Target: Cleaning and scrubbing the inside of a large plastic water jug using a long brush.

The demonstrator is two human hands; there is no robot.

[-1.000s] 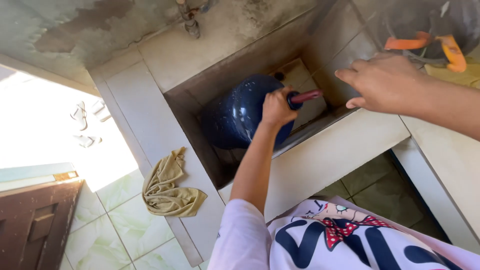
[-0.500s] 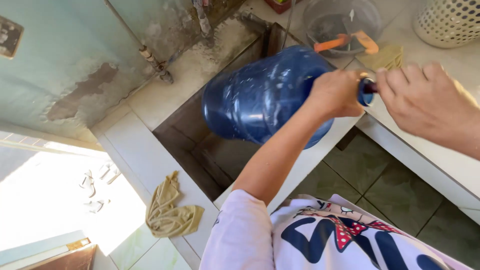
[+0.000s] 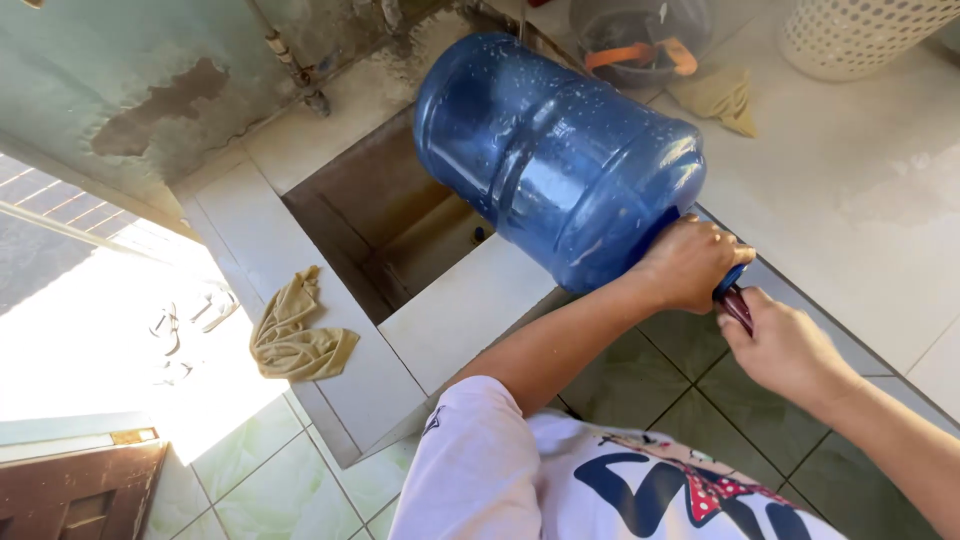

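Hands lift a big blue water jug [image 3: 555, 150] over the sink basin [image 3: 390, 215]: left hand [image 3: 690, 262] clenched round its neck at four o'clock, right hand [image 3: 785, 345] pinching a dark handle [image 3: 737, 305] there; steadying comes next

I count one big blue water jug [image 3: 560, 160], lying tilted over the one tiled basin [image 3: 400, 215]. Two hands are on it: one left hand [image 3: 690, 262] at the jug's neck and one right hand [image 3: 785, 345] just below that neck, on one dark red handle [image 3: 738, 305]. Beyond the jug, on the worktop [image 3: 850, 190], I see one clear bowl [image 3: 640, 40], one white perforated basket [image 3: 860, 35] and one yellowish cloth [image 3: 720, 95]. Left of the jug, past the basin, lies one more rag [image 3: 295, 330], crumpled.
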